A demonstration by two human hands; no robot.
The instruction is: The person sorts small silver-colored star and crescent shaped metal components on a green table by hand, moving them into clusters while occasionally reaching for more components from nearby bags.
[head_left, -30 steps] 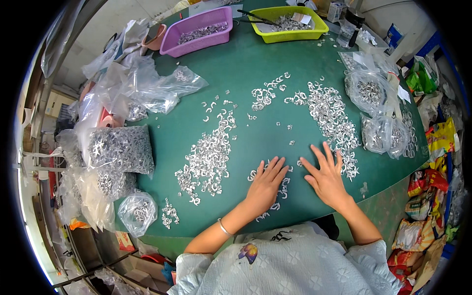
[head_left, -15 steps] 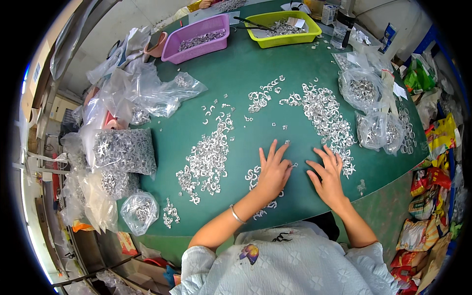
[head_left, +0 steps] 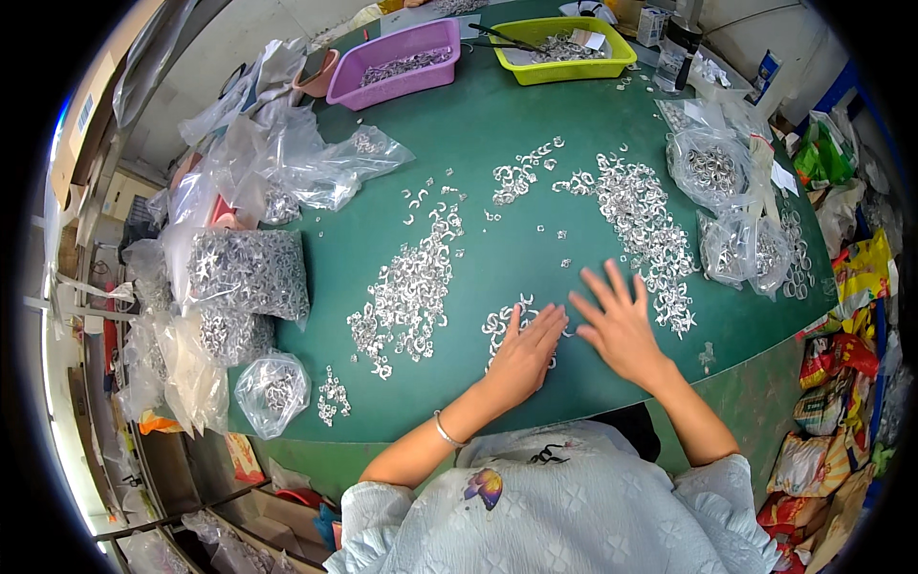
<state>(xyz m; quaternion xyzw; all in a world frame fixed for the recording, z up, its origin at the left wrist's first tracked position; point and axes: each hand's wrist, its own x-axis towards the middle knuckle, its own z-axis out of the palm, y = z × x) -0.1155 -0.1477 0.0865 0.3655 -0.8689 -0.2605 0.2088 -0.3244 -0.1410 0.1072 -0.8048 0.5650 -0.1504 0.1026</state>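
Note:
My left hand (head_left: pixel 524 359) lies low over a small heap of silvery metal pieces (head_left: pixel 497 323), its fingers stretched out side by side and its thumb apart. Part of that heap is hidden under the palm. Just to the right, my right hand (head_left: pixel 622 330) has its fingers spread, slightly smeared by motion, with nothing seen in it. Beyond its fingertips runs a long pile of curved and star-shaped silvery pieces (head_left: pixel 643 225). A loose small piece (head_left: pixel 565 263) rests on the green tabletop (head_left: pixel 497 402) ahead of both hands.
Another silvery pile (head_left: pixel 411 292) spreads to the left, and a smaller cluster (head_left: pixel 516 180) lies farther off. Filled clear bags (head_left: pixel 249 275) crowd the left edge; more bags (head_left: pixel 710 172) stand at the right. Purple (head_left: pixel 394 88) and yellow-green (head_left: pixel 564 72) baskets stand at the back.
My left hand has drawn back toward me, with its fingers now closer together. My right hand has shifted left and its fingers have spread. The whole view has shifted slightly.

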